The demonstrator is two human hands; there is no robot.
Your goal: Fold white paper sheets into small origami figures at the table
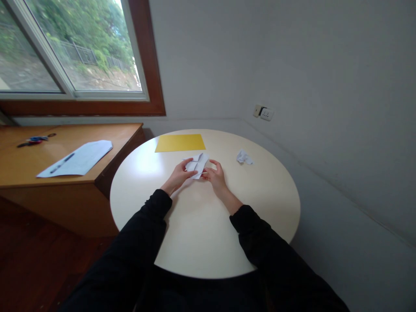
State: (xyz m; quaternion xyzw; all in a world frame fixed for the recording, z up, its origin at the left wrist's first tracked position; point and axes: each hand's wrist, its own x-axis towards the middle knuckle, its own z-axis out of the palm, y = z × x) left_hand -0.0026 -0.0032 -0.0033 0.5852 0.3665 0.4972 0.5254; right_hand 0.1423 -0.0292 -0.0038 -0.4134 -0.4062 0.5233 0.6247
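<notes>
A folded white paper (199, 163) lies partly raised over the middle of the round cream table (195, 234). My left hand (180, 172) grips its left edge with thumb and fingers. My right hand (215, 174) pinches its lower right corner. Both arms wear black sleeves. A yellow sheet (180, 142) lies flat just beyond the paper. A small crumpled white paper (244, 157) sits to the right, apart from my hands.
A wooden desk (39, 182) stands to the left under the window, carrying a white sheet (78, 158) with a pen (62, 163) on it and some keys (34, 140). A wall socket (264, 113) sits on the grey wall at the right.
</notes>
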